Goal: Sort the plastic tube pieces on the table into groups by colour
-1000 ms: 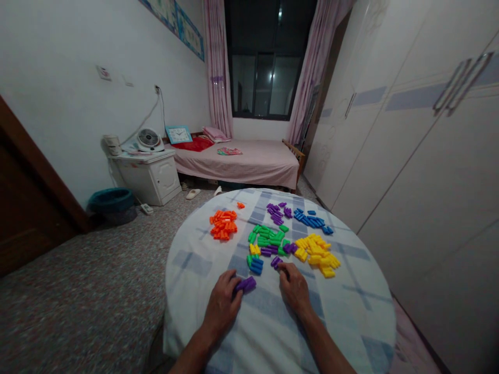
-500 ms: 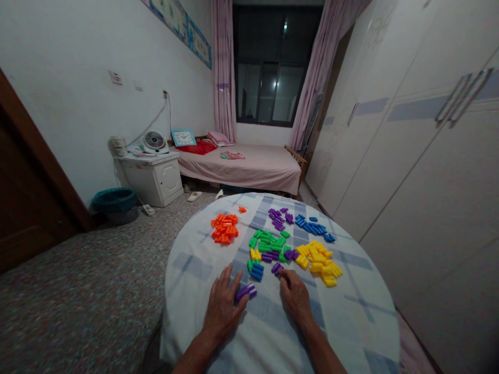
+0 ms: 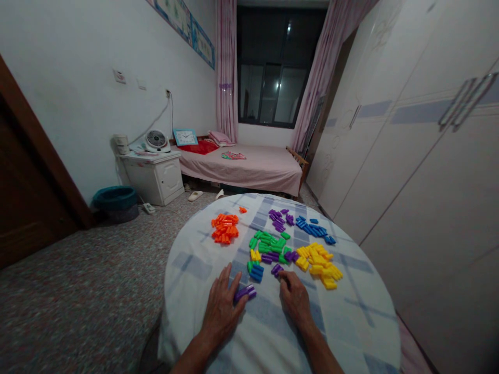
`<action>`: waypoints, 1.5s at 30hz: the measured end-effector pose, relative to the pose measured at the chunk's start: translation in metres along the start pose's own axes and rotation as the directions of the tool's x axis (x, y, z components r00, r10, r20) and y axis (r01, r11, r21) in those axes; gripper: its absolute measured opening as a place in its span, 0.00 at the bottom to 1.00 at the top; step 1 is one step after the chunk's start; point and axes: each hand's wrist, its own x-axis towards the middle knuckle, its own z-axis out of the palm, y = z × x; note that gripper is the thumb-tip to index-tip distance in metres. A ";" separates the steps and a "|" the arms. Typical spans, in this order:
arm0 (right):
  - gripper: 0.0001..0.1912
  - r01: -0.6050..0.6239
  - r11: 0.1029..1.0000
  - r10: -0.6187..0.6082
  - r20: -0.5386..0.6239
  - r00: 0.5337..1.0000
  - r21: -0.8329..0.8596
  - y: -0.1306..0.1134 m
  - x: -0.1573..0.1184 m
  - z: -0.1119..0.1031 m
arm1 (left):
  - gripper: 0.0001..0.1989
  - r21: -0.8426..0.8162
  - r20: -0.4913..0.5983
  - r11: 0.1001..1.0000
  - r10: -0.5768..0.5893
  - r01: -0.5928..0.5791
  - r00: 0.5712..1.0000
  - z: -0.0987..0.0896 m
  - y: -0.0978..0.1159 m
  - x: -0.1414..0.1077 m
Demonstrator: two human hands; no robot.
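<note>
On a round table under a blue-and-white checked cloth (image 3: 187, 291), one heap of orange plastic pieces (image 3: 225, 228) lies farthest left, too overlapped to count. Below it is the left hand (image 3: 223, 304), fingers spread wide and palm down, pointing away from the wearer. One lone orange piece (image 3: 243, 210) sits beyond the heap. One elongated purple plastic block (image 3: 246, 292) lies flat between the left thumb and index finger, touching the hand; its long axis slants from near left to far right. Next come two short yellow pieces side by side (image 3: 255, 255), with a small cluster of ribbed blue pieces (image 3: 256, 272) nearer the wearer. One spread of green pieces (image 3: 268, 241) fills the middle (tightly packed, so no sure count), with a long purple bar (image 3: 270, 257) along its near edge, running nearly left to right. One group of purple pieces (image 3: 278, 221) lies beyond. One short purple block (image 3: 277, 269) sits at the fingertips of the right hand (image 3: 295, 297), which is curled narrow; whether it grips cannot be told. Rightmost are one blue group (image 3: 312, 227) and one larger yellow heap (image 3: 317, 262).
</note>
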 end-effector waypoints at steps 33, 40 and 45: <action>0.15 -0.044 0.999 0.043 0.039 0.998 0.006 -0.002 0.001 -0.002 | 0.25 0.099 0.099 0.995 -0.030 0.021 0.995 0.003 0.000 -0.003; 0.15 -0.043 0.999 0.043 0.035 0.998 0.008 -0.001 0.001 -0.001 | 0.25 0.113 0.110 0.993 -0.039 0.027 0.993 0.004 -0.001 -0.002; 0.15 -0.047 0.999 0.046 0.034 0.998 0.021 -0.003 0.001 -0.002 | 0.25 0.107 0.116 0.994 -0.042 0.029 0.992 0.005 -0.001 -0.002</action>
